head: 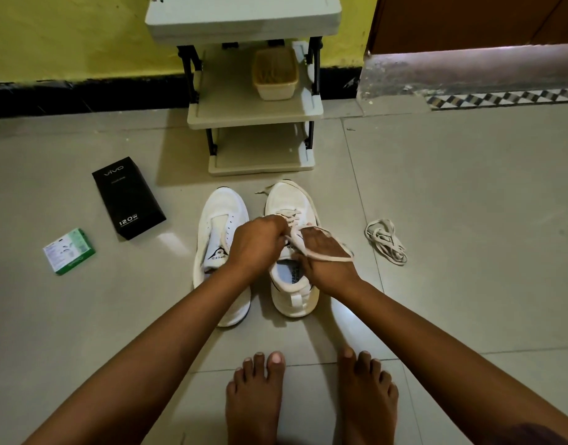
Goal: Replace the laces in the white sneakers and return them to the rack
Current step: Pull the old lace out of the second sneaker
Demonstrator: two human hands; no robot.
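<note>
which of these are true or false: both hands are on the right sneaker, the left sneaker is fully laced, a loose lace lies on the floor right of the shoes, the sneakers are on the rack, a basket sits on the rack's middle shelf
1. Both hands work on the right sneaker: true; the left hand and right hand grip its lace.
2. The left sneaker is fully laced: false; its eyelets look empty.
3. A loose lace lies on the floor right of the shoes: true.
4. The sneakers are on the rack: false; they stand on the floor in front of it.
5. A basket sits on the middle shelf: true.
</note>
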